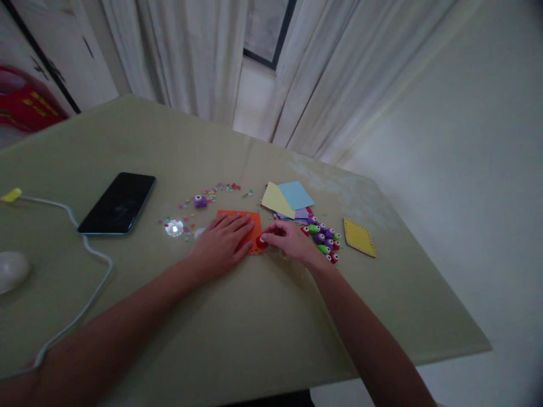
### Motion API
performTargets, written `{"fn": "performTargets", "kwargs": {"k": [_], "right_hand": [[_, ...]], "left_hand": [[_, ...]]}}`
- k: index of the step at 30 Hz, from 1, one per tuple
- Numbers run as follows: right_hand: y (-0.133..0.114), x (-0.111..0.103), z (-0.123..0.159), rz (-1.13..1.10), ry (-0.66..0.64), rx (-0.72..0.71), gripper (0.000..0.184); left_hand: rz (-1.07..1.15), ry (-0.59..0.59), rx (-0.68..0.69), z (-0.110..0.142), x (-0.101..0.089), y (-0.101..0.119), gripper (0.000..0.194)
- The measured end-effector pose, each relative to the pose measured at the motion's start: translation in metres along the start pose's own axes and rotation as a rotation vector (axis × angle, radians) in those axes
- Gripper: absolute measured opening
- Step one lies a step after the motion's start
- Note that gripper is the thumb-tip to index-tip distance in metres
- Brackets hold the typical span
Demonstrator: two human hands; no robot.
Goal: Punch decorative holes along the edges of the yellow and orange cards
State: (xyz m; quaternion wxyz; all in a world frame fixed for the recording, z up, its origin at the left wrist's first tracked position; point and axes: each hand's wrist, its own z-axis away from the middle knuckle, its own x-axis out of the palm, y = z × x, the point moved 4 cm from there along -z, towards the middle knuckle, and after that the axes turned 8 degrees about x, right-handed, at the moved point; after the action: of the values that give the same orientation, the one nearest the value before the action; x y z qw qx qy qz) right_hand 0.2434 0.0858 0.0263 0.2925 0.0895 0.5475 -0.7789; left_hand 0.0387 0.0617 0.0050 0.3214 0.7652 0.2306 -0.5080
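Observation:
Spread flat, my left hand (225,242) presses an orange paper card (255,222) onto the table and covers much of it. At the card's right edge, my right hand (288,239) pinches a small red hole punch (261,242) with an eye on it. A few small holes show along the card's lower edge. Right beside my right hand lies a cluster of similar red, green and purple eyed punches (324,237). A single purple punch (200,201) stands beyond my left hand, among scattered paper dots (227,187).
Yellow paper (275,200) and blue paper (296,195) overlap behind my right hand. A yellow card (359,237) with holes round its edge lies at the right. At the left are a black tablet (119,203), a white cable (102,255) and a white mouse (12,271).

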Motion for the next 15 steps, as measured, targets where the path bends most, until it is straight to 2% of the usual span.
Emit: {"fn": "performTargets", "kwargs": {"k": [8,15], "right_hand": [[-0.005,-0.0039,0.0012,0.017,-0.042,-0.003,0.023],[-0.007,-0.0046,-0.001,-0.016,-0.088,-0.009,0.023]], "left_hand": [[0.021,0.001,0.003,-0.0013,-0.0016,0.0017,0.052],[0.051,0.022,0.004,-0.0006,-0.0004,0.0012,0.051]]}}
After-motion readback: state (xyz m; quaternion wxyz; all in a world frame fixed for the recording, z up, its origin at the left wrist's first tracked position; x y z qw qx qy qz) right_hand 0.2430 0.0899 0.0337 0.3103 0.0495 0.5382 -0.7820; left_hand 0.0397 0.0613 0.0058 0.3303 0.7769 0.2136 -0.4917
